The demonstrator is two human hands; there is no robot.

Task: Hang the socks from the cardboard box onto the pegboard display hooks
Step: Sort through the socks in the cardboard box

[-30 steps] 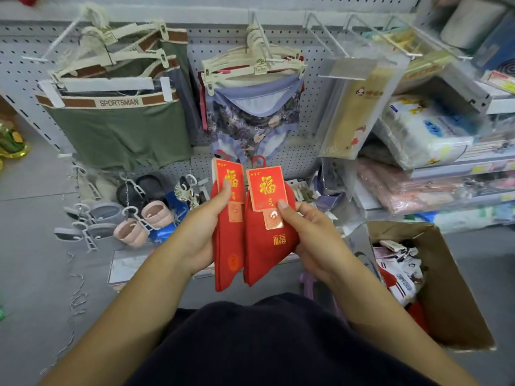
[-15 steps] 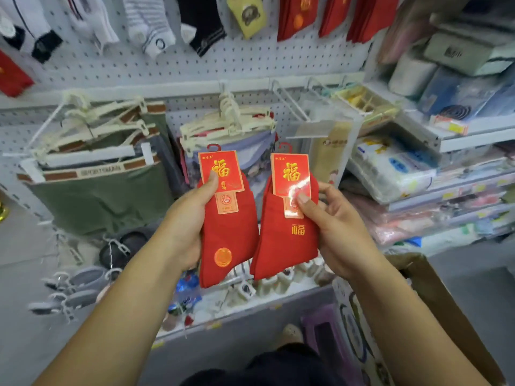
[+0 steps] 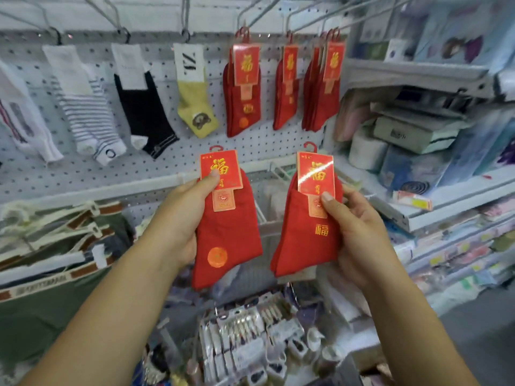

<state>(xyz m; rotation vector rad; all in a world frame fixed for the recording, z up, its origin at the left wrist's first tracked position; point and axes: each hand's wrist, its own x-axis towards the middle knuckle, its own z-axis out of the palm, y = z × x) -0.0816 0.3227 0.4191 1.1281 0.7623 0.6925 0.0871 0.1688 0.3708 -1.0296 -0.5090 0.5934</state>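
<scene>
My left hand (image 3: pixel 181 215) holds a pair of red socks (image 3: pixel 228 235) with a red-and-gold card and a small hook on top. My right hand (image 3: pixel 359 235) holds a second pair of red socks (image 3: pixel 303 240) with the same kind of card. Both pairs are upright in front of the white pegboard (image 3: pixel 167 162), side by side and apart. Above them, three bunches of matching red socks (image 3: pixel 242 87) hang from pegboard hooks (image 3: pixel 245 32). The cardboard box is out of view.
White, striped, black and yellow socks (image 3: pixel 195 90) hang on hooks left of the red ones. Green underwear on hangers (image 3: pixel 55 246) hangs at lower left. Shelves of packaged goods (image 3: pixel 432 151) stand at right. Small packets (image 3: pixel 250 338) hang below my hands.
The view has tilted upward, so the box dropped out of sight and the upper sock row came in. My hands raised both pairs and moved them apart.
</scene>
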